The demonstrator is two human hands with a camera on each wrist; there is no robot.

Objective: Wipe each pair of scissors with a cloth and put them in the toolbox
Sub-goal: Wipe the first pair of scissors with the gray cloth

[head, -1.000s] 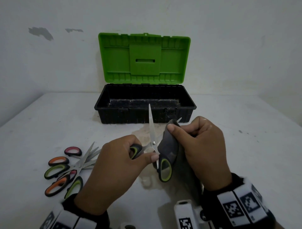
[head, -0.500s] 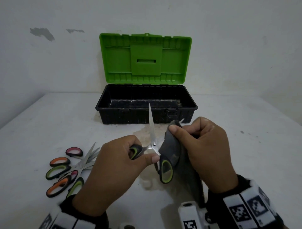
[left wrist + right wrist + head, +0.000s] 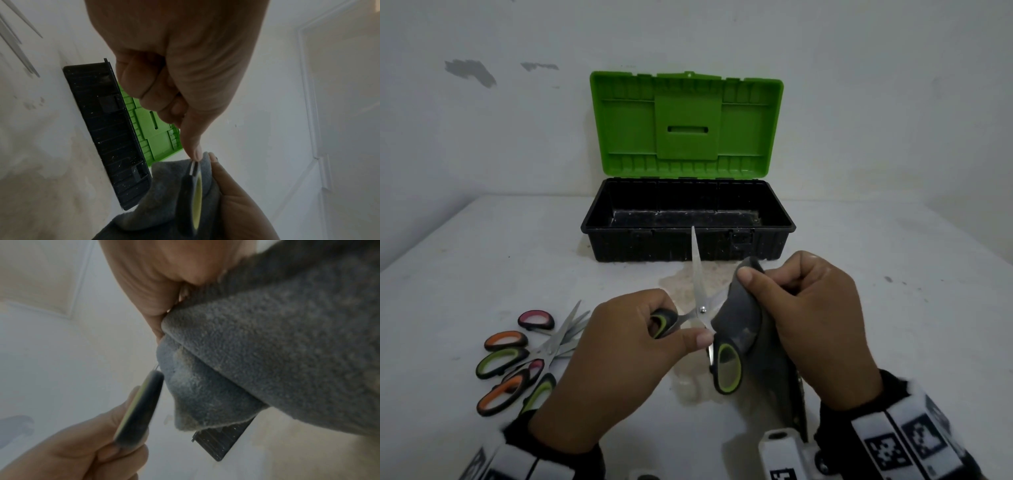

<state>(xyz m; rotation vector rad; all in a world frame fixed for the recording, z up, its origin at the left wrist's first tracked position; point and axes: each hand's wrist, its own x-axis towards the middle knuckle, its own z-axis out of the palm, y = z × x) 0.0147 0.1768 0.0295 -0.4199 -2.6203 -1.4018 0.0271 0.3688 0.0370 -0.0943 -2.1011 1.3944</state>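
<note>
My left hand [image 3: 640,339] grips one handle of a green-and-black pair of scissors [image 3: 700,310], spread wide open above the table. One bare blade points up toward the toolbox [image 3: 688,219]. The other blade is wrapped in a grey cloth [image 3: 743,315] that my right hand [image 3: 801,305] pinches between thumb and fingers. The free green handle [image 3: 727,368] hangs below the cloth. The left wrist view shows that handle [image 3: 193,203] edge-on against the cloth [image 3: 156,194]. In the right wrist view the cloth [image 3: 267,353] fills the frame beside the held handle [image 3: 137,410]. The toolbox is black, its green lid [image 3: 686,125] open and upright.
Several more scissors [image 3: 524,356] with orange, pink and green handles lie in a pile at the near left of the white table [image 3: 893,274]. The toolbox stands at the table's back middle, against a white wall.
The cloth pinched by my right hand has shifted slightly along the covered blade. The left hand and the scissors have stayed almost still.
</note>
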